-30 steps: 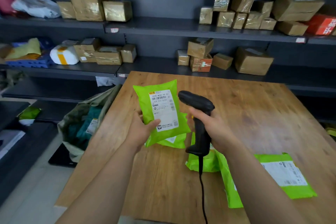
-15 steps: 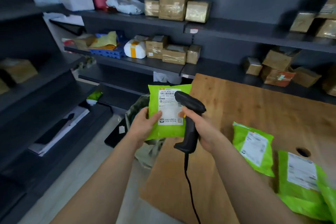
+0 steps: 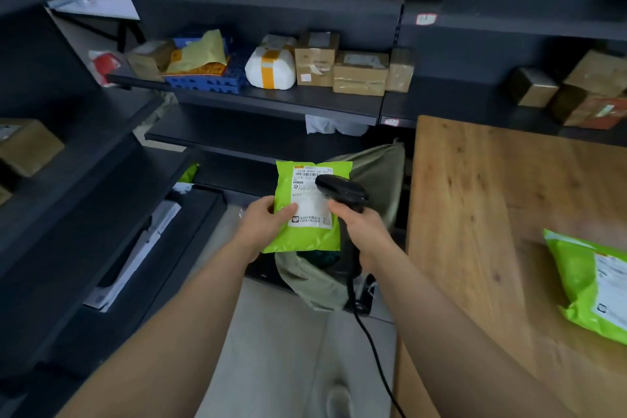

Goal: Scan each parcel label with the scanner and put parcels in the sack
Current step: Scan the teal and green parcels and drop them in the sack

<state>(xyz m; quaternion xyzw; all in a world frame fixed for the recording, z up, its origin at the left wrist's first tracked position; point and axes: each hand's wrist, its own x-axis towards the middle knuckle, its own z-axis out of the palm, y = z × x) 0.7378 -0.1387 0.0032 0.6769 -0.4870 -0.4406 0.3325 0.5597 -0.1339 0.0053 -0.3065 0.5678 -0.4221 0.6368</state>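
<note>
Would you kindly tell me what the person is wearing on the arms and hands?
Nothing shows: the left hand and right hand are gloveless, with no rings in view. The left forearm and right forearm are bare to the picture's lower edge, with no sleeve, watch or wristband.

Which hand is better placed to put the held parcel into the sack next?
Left, most likely. The left hand grips the green parcel, which appears to sit just over the open mouth of the sack. The right hand is wrapped round the scanner, so it has no free fingers.
</note>
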